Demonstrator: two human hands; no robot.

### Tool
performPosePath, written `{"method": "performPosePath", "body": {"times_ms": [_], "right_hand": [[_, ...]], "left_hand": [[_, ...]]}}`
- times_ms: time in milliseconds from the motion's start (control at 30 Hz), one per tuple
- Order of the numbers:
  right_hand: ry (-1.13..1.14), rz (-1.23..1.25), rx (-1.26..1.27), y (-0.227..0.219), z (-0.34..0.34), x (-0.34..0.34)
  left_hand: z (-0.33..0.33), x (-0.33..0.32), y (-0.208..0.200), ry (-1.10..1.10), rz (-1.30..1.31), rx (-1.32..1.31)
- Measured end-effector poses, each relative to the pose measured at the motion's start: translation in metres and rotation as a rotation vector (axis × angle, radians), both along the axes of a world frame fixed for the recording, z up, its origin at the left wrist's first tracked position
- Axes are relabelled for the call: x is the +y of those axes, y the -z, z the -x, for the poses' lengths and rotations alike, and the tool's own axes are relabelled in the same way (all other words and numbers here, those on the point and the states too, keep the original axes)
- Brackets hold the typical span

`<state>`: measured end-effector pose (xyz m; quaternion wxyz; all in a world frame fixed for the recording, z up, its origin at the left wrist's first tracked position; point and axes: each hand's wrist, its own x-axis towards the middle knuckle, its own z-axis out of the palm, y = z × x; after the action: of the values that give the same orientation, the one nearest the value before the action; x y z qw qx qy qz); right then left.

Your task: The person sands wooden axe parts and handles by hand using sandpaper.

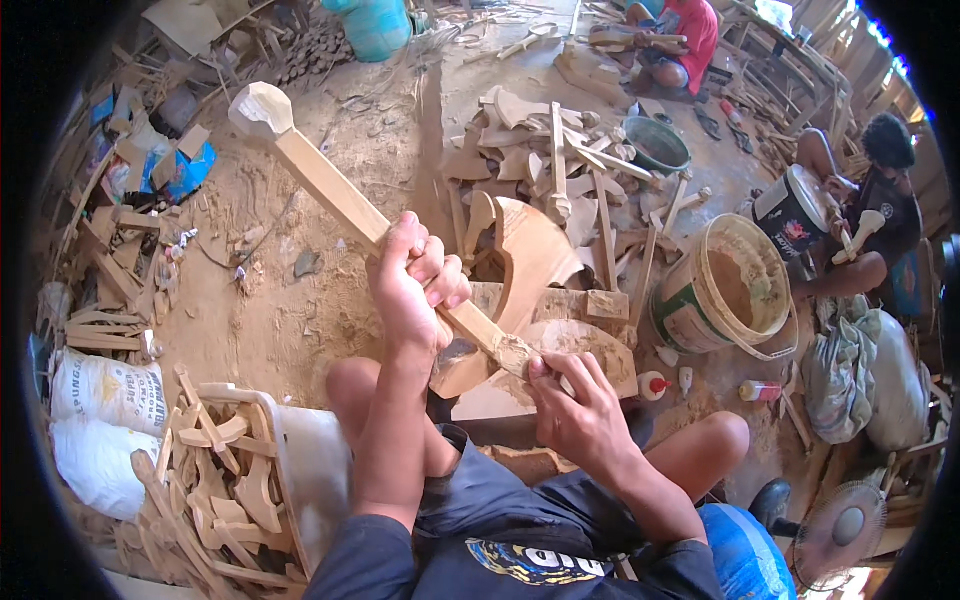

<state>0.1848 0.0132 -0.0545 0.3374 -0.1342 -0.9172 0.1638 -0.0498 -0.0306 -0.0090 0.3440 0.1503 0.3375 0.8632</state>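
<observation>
A long wooden handle [335, 185] with a faceted knob at its far end slants across the middle. My left hand [412, 290] is wrapped round it about halfway along. At its near end, which looks rough and carved, the fingers of my right hand [590, 408] are curled and pinch the wood; their tips are partly hidden. A curved wooden axe-head shape [530, 260] stands just behind the handle; I cannot tell whether the two are joined. Beneath the near end is a pale rounded board [590, 355], beside a small wooden block [607, 305].
Carved wooden pieces are heaped ahead [510, 140] and in a bin at left [225, 490]. A dusty bucket [720, 290], a red-capped glue bottle [653, 386] and a fan [840, 530] stand to the right. Two other people sit farther off, one in red [690, 40], one in dark clothes [890, 215].
</observation>
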Motion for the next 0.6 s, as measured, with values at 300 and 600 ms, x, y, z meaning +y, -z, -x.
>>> {"method": "performPosePath", "body": {"times_ms": [300,600], "right_hand": [[0.228,0.216,0.196,-0.018,-0.041,0.041],[0.373,1.050,0.769,-0.044,-0.090,0.103]], "left_hand": [[0.011,-0.003,0.005,-0.067,0.012,0.118],[-0.015,0.012,0.026,-0.236,0.118,1.885]]}}
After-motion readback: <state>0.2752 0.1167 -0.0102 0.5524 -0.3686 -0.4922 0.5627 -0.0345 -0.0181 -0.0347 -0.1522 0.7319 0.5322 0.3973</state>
